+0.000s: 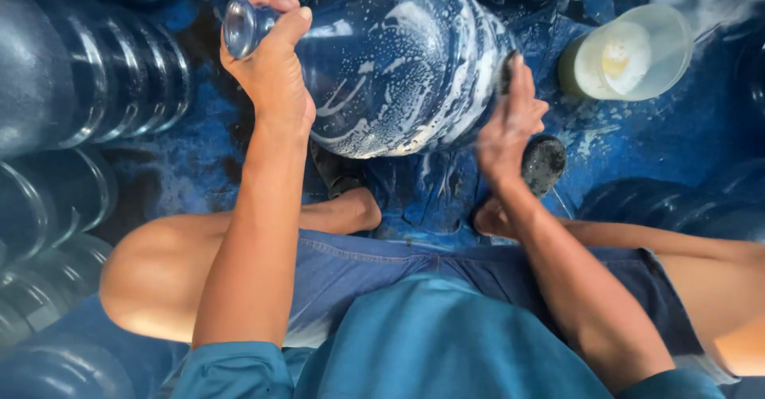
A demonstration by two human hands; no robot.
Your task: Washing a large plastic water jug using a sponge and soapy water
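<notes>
Looking down from the head camera, the left hand (271, 72) has its fingers closed around the neck of a large clear water jug (398, 56), which lies tilted on its side at the far centre, streaked with white soap foam. The right hand (510, 124) presses against the jug's right side, its fingers partly curled over something dark; blur hides just what it grips. A round dark scrubber (544, 164) lies just beside that hand on the wet blue floor (637, 136). Far right stands a pale plastic tub (629, 52). More empty jugs (80, 72) are stacked at left.
</notes>
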